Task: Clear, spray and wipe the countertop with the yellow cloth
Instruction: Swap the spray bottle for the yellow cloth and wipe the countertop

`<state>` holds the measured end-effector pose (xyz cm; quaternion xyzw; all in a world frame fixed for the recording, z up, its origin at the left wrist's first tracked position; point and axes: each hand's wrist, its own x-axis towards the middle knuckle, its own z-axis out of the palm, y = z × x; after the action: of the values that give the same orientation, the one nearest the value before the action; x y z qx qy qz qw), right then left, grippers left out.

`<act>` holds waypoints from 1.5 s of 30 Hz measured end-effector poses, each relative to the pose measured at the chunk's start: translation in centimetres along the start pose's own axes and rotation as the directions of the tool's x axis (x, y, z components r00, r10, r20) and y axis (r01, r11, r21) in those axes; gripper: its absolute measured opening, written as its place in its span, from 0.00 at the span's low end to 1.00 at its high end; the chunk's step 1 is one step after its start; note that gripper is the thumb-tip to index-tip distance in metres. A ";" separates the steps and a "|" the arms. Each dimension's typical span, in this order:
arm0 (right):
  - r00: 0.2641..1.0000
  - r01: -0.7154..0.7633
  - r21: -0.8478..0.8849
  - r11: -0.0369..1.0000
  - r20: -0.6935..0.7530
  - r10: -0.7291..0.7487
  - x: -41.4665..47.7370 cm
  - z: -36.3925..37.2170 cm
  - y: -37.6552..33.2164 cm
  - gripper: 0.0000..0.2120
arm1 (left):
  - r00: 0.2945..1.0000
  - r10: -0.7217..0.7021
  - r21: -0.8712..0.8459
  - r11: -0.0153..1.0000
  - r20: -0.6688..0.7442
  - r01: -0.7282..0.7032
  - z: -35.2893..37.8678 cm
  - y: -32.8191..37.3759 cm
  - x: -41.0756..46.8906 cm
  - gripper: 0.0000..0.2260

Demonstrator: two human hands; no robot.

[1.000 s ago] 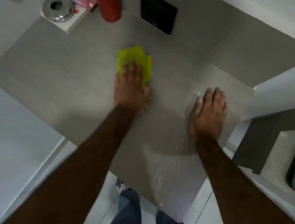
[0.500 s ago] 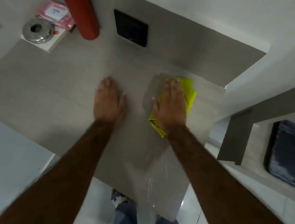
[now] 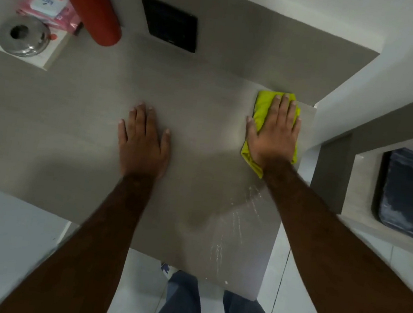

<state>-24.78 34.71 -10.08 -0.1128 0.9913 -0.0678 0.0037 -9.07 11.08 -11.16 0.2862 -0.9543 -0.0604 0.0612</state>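
The right hand (image 3: 274,135) lies flat on the crumpled yellow cloth (image 3: 260,111), fingers spread; the left hand (image 3: 144,141) lies flat on the smooth grey countertop (image 3: 75,121)

The countertop (image 3: 81,116) looks like matt grey stone, faintly streaked (wet and shiny near its front edge). The yellow cloth (image 3: 261,108) is soft fabric; the round container (image 3: 23,37) polished metal; the red cylinder (image 3: 89,1) glossy.

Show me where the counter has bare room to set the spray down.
Biggest free patch: left half of the counter, between the left hand and the steel lid. Another strip lies between both hands. Right far corner is taken by the cloth under the right hand; the near right is wet. Far left is crowded.
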 end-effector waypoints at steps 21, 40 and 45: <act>0.860 0.494 -0.051 0.868 0.176 -0.479 -16.7 -0.1 -0.1 0.32 | 0.996 0.003 0.020 1.000 0.085 -0.005 -2.5 -9.4 -4.2 0.29; 0.937 0.299 -0.037 0.954 0.201 -0.286 -27.5 -0.4 2.0 0.34 | 0.998 0.027 0.026 0.999 0.051 -0.029 -2.3 -9.5 -4.2 0.27; 0.991 -0.013 -0.056 0.998 0.129 0.020 -18.7 -0.9 1.8 0.32 | 0.998 0.018 0.032 0.999 0.058 -0.020 -2.1 -9.6 -4.0 0.27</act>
<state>-7.00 40.71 -9.61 -0.1090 0.9913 -0.0332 0.0653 -0.22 5.17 -10.88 0.2762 -0.9592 -0.0523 0.0294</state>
